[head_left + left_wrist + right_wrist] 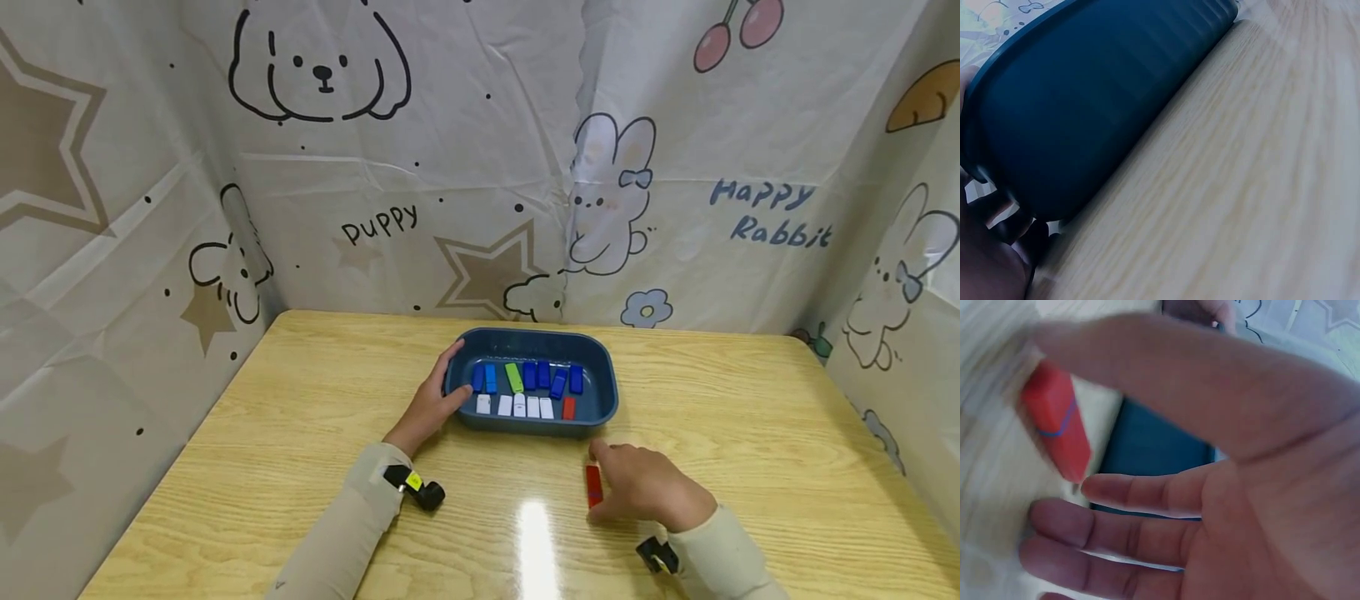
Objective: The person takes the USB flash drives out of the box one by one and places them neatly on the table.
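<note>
A dark blue plastic bin [525,427] stands on the table with small flat sticks inside, blue, white, green and red, shaped like USB sticks. At its left end my left hand [429,410] grips the wall, thumb over the rim and fingers outside; the left wrist view shows the bin's side [1085,106] close up. A red stick [593,486] with a thin blue line across it lies on the table in front of the bin. Around it my right hand [648,487] is spread, thumb and fingers on either side. In the right wrist view a gap shows between the fingers [1141,494] and the red stick [1060,422].
The light wooden table [300,492] surrounds the bin. A printed cloth [420,167] hangs behind and along both sides of it. Each wrist carries a small black camera [427,493].
</note>
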Available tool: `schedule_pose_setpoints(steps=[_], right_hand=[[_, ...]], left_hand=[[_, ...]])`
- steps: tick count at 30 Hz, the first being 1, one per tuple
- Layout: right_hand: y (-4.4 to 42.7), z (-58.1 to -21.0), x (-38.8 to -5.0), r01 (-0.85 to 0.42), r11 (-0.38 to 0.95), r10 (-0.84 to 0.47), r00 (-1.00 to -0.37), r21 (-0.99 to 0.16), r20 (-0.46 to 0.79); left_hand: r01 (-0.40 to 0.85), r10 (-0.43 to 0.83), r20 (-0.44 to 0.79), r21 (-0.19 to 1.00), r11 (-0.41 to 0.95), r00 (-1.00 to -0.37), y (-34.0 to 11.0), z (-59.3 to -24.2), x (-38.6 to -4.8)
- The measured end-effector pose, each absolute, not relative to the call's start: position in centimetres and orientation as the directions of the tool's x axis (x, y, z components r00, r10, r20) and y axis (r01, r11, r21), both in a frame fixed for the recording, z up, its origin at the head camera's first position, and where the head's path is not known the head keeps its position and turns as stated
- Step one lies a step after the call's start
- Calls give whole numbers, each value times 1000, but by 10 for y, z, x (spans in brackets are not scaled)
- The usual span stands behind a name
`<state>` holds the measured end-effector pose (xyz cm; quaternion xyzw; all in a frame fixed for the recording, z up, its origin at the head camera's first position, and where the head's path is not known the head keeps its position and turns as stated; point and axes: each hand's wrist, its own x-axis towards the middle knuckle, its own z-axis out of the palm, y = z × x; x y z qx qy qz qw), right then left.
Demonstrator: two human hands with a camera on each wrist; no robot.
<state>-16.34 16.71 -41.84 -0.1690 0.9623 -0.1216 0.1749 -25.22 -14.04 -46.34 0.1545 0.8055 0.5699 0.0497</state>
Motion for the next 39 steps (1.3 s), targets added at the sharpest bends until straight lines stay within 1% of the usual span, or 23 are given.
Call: schedule_pose_setpoints(steps=[2,4,8,12,15,17,20,23,27,30,35,39], right_hand=[[169,-413,-163,-297,905,-379,-887,-303,-262],[171,-407,-164,-321,893,-395,-896,-316,-204],[174,-396,-168,-398,854,-429,-903,-334,-20],[173,-392,-179,-457,826,-421,-889,-330,178],[169,-392,-192,-460,826,-393,-885,-327,250],[166,-393,-201,-440,832,-373,-895,-339,246],[162,-397,-214,-396,845,-350,-918,-359,187],[158,-404,-225,-374,849,-350,-927,-373,132],[154,-415,-234,-376,845,-370,-924,-379,93],[152,-420,-239,-380,838,-386,-920,-392,67],[149,-422,-244,-354,850,-388,-921,-391,-10],[149,-423,-246,-361,849,-406,-913,-385,-39]], left_hand=[[190,302,96,935,299,-949,-141,-473,-258],[188,292,98,935,301,-951,-141,-482,-263],[204,269,121,929,309,-956,-141,-490,-265],[221,257,142,925,310,-956,-143,-490,-265],[224,254,148,926,303,-956,-144,-491,-265],[223,254,147,927,303,-956,-143,-491,-265],[219,271,140,932,288,-952,-143,-491,-266],[215,293,128,933,288,-947,-141,-476,-258],[209,308,114,931,298,-944,-139,-455,-246],[208,302,114,932,298,-946,-139,-457,-247],[205,289,122,939,275,-949,-140,-479,-260],[214,266,139,936,279,-954,-140,-492,-266]])
